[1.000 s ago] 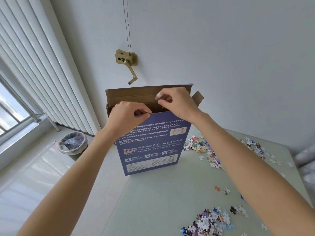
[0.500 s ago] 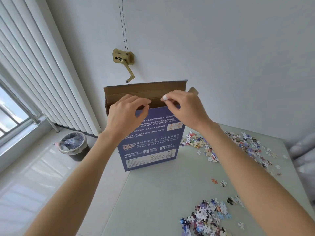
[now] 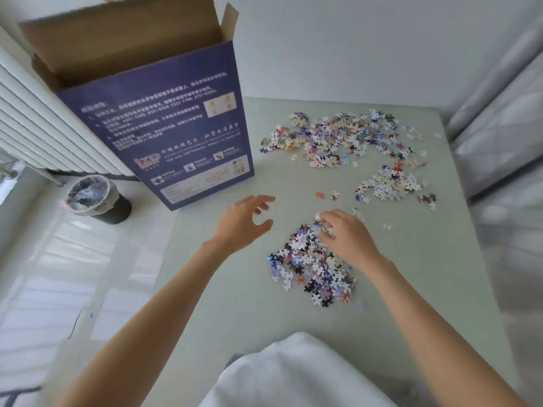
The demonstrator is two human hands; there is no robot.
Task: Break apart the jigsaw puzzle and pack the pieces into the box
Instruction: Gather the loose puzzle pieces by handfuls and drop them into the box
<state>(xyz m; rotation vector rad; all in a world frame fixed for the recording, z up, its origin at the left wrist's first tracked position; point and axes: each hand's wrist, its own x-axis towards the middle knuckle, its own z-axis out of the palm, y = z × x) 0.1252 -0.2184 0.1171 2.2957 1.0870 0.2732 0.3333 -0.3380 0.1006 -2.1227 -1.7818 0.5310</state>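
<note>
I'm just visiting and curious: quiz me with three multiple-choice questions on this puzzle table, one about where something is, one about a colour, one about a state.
1. Where is the right hand?
A. on the near pile of pieces
B. inside the box
C. on the bin

2. What colour is the box front?
A. red
B. dark blue
C. green

3. How is the box top?
A. taped shut
B. flaps open
C. crushed flat

Answers:
1 A: its fingers rest on the pile's far edge, while the left hand hovers open beside it.
2 B: the printed front is dark blue with white text.
3 B: the brown flaps stand up, leaving the top open.
</note>
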